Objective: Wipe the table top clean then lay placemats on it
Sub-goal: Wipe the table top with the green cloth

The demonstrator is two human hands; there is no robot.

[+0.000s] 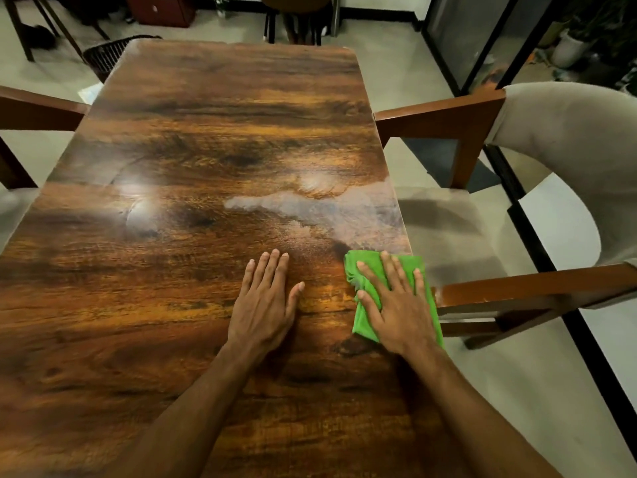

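Right hand, fingers flat and spread, presses a green microfibre cloth onto the wooden bench near its right edge to wipe it, left hand flat and empty beside it as brace; whitish smear just beyond; no placemats visible.

Two bare hands and forearms are pictured from above. The left hand and the right hand are shown from the back, with long, slender fingers. Short, pale nails can be seen at the fingertips. Knuckle creases and faint tendon lines can be made out across the backs of both hands. The left forearm and the right forearm are lean and uncovered down to the lower edge. Whether sleeves are worn higher up cannot be told.
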